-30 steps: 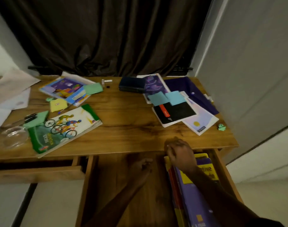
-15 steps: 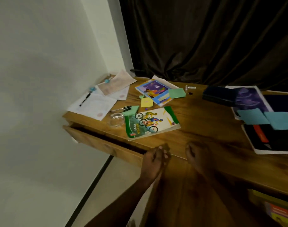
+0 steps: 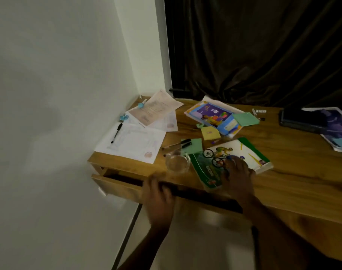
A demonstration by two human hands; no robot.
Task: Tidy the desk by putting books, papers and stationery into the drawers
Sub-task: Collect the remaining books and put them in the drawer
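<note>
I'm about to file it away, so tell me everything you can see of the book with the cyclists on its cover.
The cyclist book is a softcover, green along its left and far edges, white in the middle with coloured cyclists. It lies closed, face up and skewed on the wooden desk, its near corner at the front edge. The right hand rests on its cover. A glass bowl sits just left of it; a green paper meets its far-left corner.

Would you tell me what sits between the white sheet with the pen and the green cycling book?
In the head view, a clear glass dish stands there, with pens and a green note just behind it.
</note>
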